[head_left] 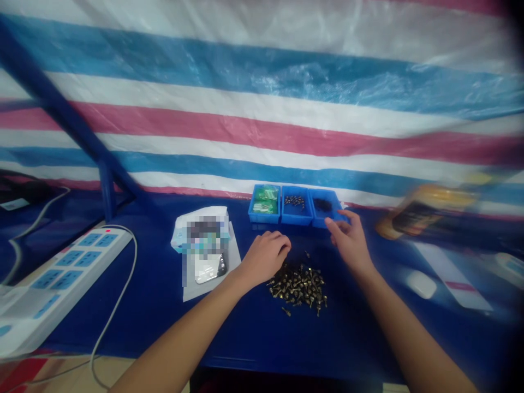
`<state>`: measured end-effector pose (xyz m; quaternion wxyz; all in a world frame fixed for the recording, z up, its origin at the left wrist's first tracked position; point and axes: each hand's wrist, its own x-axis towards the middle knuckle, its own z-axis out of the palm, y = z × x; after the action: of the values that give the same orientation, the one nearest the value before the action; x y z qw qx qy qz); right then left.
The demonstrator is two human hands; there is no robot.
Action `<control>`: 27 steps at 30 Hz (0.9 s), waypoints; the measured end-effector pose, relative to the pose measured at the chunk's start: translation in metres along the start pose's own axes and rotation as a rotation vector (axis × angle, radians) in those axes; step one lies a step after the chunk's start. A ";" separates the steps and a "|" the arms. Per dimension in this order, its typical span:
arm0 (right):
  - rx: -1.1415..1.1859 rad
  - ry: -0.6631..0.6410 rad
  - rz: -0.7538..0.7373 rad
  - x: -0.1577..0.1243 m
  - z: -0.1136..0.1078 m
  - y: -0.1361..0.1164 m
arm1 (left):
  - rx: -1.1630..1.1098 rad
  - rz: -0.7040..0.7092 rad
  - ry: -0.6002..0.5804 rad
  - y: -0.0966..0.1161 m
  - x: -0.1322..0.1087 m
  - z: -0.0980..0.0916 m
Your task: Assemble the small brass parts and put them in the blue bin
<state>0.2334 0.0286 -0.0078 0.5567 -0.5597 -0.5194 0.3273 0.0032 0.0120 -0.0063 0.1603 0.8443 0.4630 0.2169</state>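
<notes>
Small brass-coloured metal fittings (302, 287) lie heaped on the glossy blue counter (245, 333), likely light, stiff and slippery, best pinched mid-body. The left hand (266, 256) has a curled grip, contents unclear; the right hand (349, 238) has its grip parted.

We see pale glare on the sheet (262, 123) and fairly clear screws (301, 286); at right, blur smears the bottle (423, 212) and corners darken, while pixelation masks a patch by the phone (212, 268).
</notes>
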 end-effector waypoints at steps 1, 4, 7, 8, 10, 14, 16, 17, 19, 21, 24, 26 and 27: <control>-0.023 -0.034 -0.016 -0.001 0.000 0.000 | -0.020 0.001 0.026 0.000 0.001 0.000; -0.137 -0.257 -0.080 -0.007 0.002 -0.006 | -0.132 0.032 0.099 0.003 0.003 -0.001; -0.198 -0.488 -0.112 -0.016 0.008 -0.015 | -0.242 0.073 0.147 0.005 0.003 -0.002; -0.217 -0.534 -0.128 -0.018 0.009 -0.017 | -0.266 0.081 0.159 0.006 0.004 -0.003; -0.252 -0.573 -0.172 -0.022 0.012 -0.020 | -0.299 0.088 0.180 0.008 0.004 -0.003; -0.267 -0.590 -0.240 -0.024 0.015 -0.021 | -0.341 0.087 0.198 0.010 0.004 -0.003; -0.260 -0.600 -0.267 -0.024 0.016 -0.020 | -0.356 0.072 0.209 0.010 0.004 -0.003; -0.254 -0.601 -0.276 -0.025 0.017 -0.020 | -0.361 0.065 0.214 0.011 0.003 -0.003; -0.230 -0.599 -0.273 -0.026 0.018 -0.020 | -0.366 0.058 0.218 0.011 0.003 -0.004; -0.199 -0.593 -0.247 -0.028 0.020 -0.020 | -0.367 0.063 0.215 0.012 0.003 -0.004; -0.168 -0.583 -0.212 -0.030 0.022 -0.019 | -0.366 0.065 0.214 0.013 0.003 -0.006; -0.134 -0.581 -0.189 -0.030 0.023 -0.018 | -0.369 0.059 0.211 0.013 0.003 -0.007; -0.108 -0.581 -0.168 -0.030 0.024 -0.017 | -0.371 0.053 0.209 0.013 0.003 -0.007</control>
<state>0.2001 0.0045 -0.0013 0.3795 -0.4266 -0.7178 0.3984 0.0101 0.0081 0.0065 0.2584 0.7852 0.4070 0.3887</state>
